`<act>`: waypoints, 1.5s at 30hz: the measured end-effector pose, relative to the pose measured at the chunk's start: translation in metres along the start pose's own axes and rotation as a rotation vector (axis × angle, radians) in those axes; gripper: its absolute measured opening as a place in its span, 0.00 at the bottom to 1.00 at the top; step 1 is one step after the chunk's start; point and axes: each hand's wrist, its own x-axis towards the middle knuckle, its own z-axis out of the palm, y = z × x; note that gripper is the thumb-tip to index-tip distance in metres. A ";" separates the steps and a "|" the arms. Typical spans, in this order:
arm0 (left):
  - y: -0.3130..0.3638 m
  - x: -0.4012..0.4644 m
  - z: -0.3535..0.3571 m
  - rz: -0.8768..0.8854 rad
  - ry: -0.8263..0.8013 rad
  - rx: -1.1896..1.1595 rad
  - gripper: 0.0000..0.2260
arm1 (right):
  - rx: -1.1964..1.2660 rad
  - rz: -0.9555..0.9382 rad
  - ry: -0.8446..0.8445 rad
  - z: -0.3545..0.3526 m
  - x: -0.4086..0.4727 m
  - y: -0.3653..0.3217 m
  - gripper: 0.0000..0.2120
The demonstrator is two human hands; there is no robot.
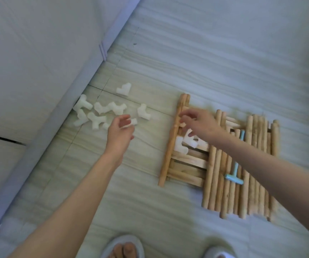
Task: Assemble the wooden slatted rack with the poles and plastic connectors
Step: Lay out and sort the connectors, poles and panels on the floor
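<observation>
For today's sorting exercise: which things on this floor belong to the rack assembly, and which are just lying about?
Belongs to the job:
- white plastic connectors
- wooden poles
- slatted panel
- pale blue mallet, probably

Just lying about:
- slippers
- white wall panel

This looks like a room in a home, seen at floor level. The pale tiled floor point(224, 53) with wavy grain meets a plain white wall point(29, 53) along a light baseboard point(86, 79), and the person wears soft white house slippers point(121, 245).

Two hands point(121, 130), two slippers point(122, 246), many poles point(246, 175).
</observation>
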 end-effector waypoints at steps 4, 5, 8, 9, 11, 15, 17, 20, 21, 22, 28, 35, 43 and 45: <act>-0.019 -0.023 0.050 0.311 -0.309 0.560 0.25 | -0.478 -0.010 0.028 -0.039 -0.006 0.051 0.18; -0.024 -0.026 0.060 0.419 -0.393 0.716 0.29 | -0.564 -0.018 -0.011 -0.042 -0.008 0.061 0.23; -0.034 -0.028 0.088 0.631 -0.542 1.084 0.37 | -0.697 -0.060 -0.130 -0.038 -0.012 0.082 0.35; -0.034 -0.028 0.095 0.640 -0.553 1.165 0.39 | -0.720 -0.081 -0.140 -0.035 -0.012 0.087 0.36; -0.032 -0.024 0.105 0.650 -0.531 1.269 0.39 | -0.787 -0.129 -0.115 -0.029 -0.011 0.096 0.34; -0.032 -0.017 0.115 0.818 -0.434 1.276 0.30 | -0.842 -0.246 -0.034 -0.022 -0.005 0.104 0.26; -0.032 -0.016 0.117 0.825 -0.431 1.212 0.23 | -0.764 -0.260 -0.015 -0.021 -0.003 0.103 0.23; -0.035 -0.017 0.116 0.809 -0.409 1.131 0.20 | -0.674 -0.253 0.004 -0.021 -0.004 0.103 0.22; -0.035 -0.017 0.115 0.800 -0.395 1.086 0.19 | -0.628 -0.243 0.022 -0.022 -0.005 0.103 0.21; -0.036 -0.018 0.113 0.779 -0.379 1.024 0.19 | -0.571 -0.232 0.044 -0.022 -0.005 0.103 0.21; -0.017 -0.032 0.091 0.420 -0.277 0.524 0.16 | -0.048 -0.089 0.079 -0.021 -0.013 0.080 0.17; -0.028 -0.031 0.025 0.107 -0.082 0.227 0.15 | 0.212 0.087 0.000 0.047 -0.005 0.028 0.15; -0.065 0.000 -0.041 -0.397 0.173 -0.251 0.18 | 0.593 0.524 -0.001 0.139 0.032 0.000 0.12; -0.063 0.017 -0.048 -0.391 0.171 -0.271 0.20 | 0.623 0.520 0.050 0.148 0.042 0.001 0.14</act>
